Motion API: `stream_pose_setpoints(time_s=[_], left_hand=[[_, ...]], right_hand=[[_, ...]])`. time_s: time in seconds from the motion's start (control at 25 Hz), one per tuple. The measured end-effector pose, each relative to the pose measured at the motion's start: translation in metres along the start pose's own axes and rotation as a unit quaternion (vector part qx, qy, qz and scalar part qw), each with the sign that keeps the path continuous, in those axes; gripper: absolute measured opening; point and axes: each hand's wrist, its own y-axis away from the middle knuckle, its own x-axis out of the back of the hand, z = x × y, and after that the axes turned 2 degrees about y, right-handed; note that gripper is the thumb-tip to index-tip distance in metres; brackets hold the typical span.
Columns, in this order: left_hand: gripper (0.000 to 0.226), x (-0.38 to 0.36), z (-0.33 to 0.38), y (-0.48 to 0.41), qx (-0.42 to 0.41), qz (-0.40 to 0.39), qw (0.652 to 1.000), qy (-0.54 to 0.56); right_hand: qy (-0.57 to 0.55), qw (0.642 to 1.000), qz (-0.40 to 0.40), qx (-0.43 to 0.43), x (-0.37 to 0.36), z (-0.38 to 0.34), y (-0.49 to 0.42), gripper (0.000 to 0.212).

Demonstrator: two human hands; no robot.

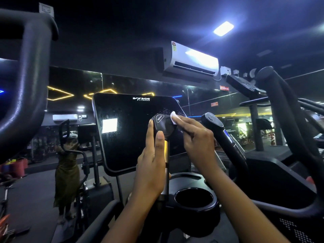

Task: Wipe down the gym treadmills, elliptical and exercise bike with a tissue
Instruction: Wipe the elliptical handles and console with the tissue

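I stand at an elliptical with a dark console screen (129,130) marked VIVA FITNESS. My left hand (152,160) grips the left inner handle (162,122) just below its black top cap, thumb up the front. My right hand (194,137) pinches a small white tissue (173,117) and presses it against the right side of that cap. Water droplets speckle the screen near the tissue. A second inner handle (213,123) stands free to the right.
A round cup holder (194,199) sits below my wrists. Thick black moving arms rise at far left (29,85) and far right (280,102). A wall mirror (73,106) ahead reflects a person. An air conditioner (191,58) hangs above.
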Motion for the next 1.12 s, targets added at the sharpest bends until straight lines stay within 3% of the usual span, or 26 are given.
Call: stream_pose_setpoints(time_s=[0.16, 0.28, 0.52, 0.8, 1.12], left_hand=[[0.072, 0.000, 0.001, 0.000, 0.010, -0.006, 1.000, -0.007], [0.067, 0.001, 0.003, 0.001, -0.001, -0.007, 1.000, -0.007], [0.071, 0.000, -0.004, -0.003, -0.005, -0.004, 1.000, 0.018], [0.076, 0.001, -0.008, -0.004, -0.009, -0.005, 1.000, 0.011], [0.063, 0.002, -0.011, -0.005, -0.016, -0.016, 1.000, -0.005]], right_hand=[[-0.056, 0.988, 0.085, -0.117, -0.013, -0.030, 0.038, 0.041], [-0.104, 0.979, 0.089, -0.148, -0.014, -0.052, 0.059, 0.042], [-0.100, 0.986, 0.071, -0.113, 0.002, -0.045, 0.067, 0.036], [0.021, 0.997, 0.064, -0.038, -0.014, -0.033, 0.034, 0.036], [-0.008, 1.000, 0.012, 0.007, 0.007, -0.047, 0.053, 0.035]])
